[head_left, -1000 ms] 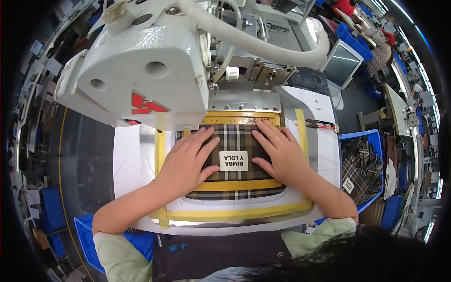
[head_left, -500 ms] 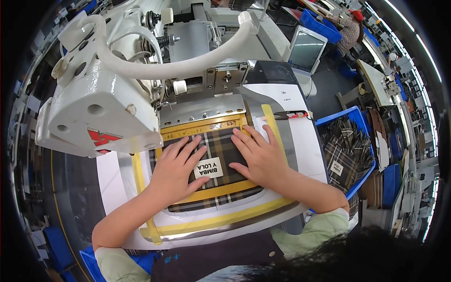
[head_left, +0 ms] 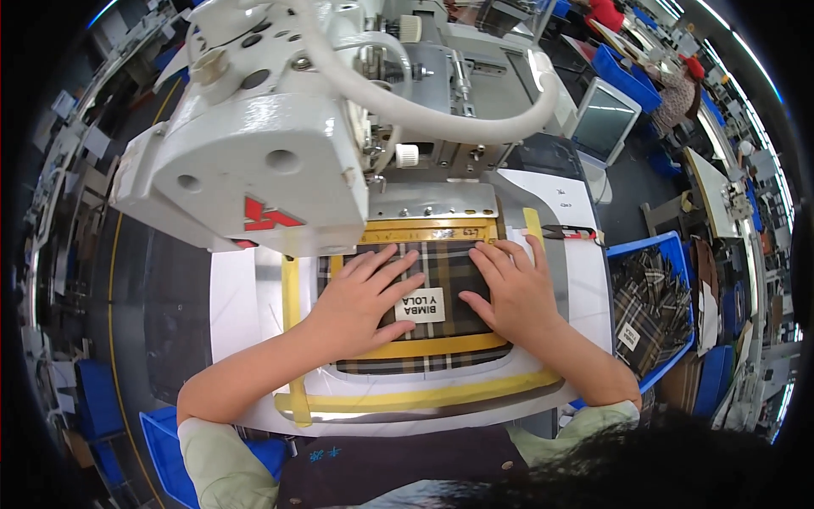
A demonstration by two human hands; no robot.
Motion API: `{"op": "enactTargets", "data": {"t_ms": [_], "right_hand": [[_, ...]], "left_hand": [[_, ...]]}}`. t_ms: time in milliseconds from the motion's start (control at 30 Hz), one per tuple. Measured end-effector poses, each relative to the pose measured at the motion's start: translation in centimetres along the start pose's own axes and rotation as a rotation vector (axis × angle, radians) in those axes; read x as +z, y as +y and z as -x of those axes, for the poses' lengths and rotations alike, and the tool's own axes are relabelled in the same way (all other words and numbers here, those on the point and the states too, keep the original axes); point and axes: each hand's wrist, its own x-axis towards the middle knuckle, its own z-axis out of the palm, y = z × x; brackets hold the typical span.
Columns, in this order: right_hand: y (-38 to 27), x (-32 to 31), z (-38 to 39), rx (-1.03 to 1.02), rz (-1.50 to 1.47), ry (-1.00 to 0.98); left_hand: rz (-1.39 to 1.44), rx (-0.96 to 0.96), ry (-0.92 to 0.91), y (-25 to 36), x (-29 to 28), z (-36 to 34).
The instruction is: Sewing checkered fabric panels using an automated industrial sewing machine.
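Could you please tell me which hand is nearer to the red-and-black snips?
Right. The right hand lies on the plaid fabric, left of the snips; the left hand lies farther left, by the white label.

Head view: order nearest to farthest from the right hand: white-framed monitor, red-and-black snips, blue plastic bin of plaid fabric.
1. Red-and-black snips: beyond the right hand, on its right.
2. Blue plastic bin: farther right.
3. White-framed monitor: upper right, beyond the snips.

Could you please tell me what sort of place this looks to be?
Most likely a sewing workshop or factory floor: a large white sewing machine stands over plaid fabric, and a blue bin holds more plaid pieces.
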Motion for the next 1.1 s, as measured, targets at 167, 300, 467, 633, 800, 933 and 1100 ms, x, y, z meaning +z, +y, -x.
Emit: {"op": "enactTargets", "data": {"t_ms": [167, 300, 467, 633, 800, 933, 1100], "right_hand": [[0.0, 0.2, 0.3, -0.010, 0.022, -0.013], [-0.1, 0.4, 0.3, -0.037, 0.088, 0.006], [0.3, 0.1, 0.6, -0.011, 0.071, 0.002], [0.1, -0.1, 0.3, -0.021, 0.054, -0.002], [0.4, -0.3, 0.4, -0.003, 0.018, -0.034], [0.7, 0.0, 0.3, -0.035, 0.019, -0.008], [0.8, -0.4, 0.4, -0.059, 0.004, -0.013]], "left_hand": [[0.054, 0.017, -0.010, -0.4, 0.3, -0.3], [0.103, 0.011, -0.010, -0.3, 0.1, -0.6], [-0.075, -0.188, 0.001, 1.1, -0.3, 1.9], [-0.102, -0.190, 0.026, 0.5, -0.3, 3.3], [-0.080, -0.179, 0.050, 0.5, -0.4, 3.2], [-0.070, -0.185, 0.047, 0.5, -0.2, 3.0], [-0.104, -0.199, 0.042, 0.8, -0.5, 3.2]]}}
